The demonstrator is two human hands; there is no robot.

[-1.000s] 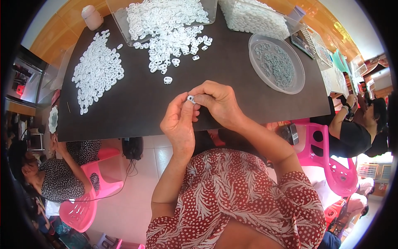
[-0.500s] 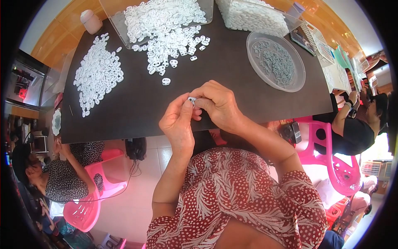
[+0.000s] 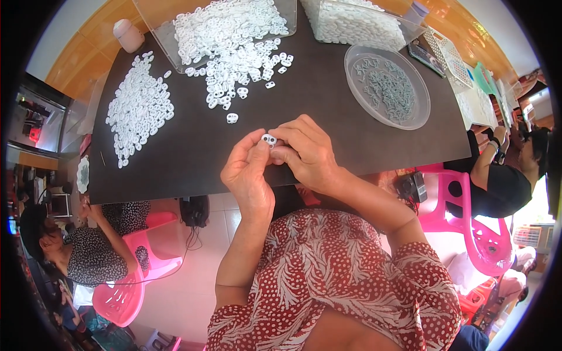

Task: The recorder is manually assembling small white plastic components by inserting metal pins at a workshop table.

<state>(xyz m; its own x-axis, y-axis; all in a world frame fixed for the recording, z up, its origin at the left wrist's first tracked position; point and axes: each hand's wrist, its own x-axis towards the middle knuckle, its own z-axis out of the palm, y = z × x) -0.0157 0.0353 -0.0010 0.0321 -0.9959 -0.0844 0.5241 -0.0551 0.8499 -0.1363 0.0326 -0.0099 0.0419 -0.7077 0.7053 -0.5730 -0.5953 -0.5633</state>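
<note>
In front of my chest, both hands meet over the table's near edge. My left hand (image 3: 249, 167) pinches a small white two-holed plastic piece (image 3: 269, 140) between thumb and forefinger. From the other side, the bent fingers and thumb of my right hand (image 3: 307, 152) close on its edge. Just beyond my hands lies a single loose white piece (image 3: 232, 118). Farther back, a loose heap of like pieces (image 3: 225, 79) spills from a clear tub (image 3: 164, 44). Another pile of white pieces (image 3: 140, 108) is on the left.
A round clear dish (image 3: 422, 111) of small grey-green, spring-like parts stands right on the dark table (image 3: 193, 169). Behind it are a second tub of white pieces (image 3: 357, 26) and a phone (image 3: 426, 58). People sit on pink chairs at both sides.
The white piece has turned so that its two holes face up more plainly. My fingers have shifted slightly around it, and the view has moved a little.
</note>
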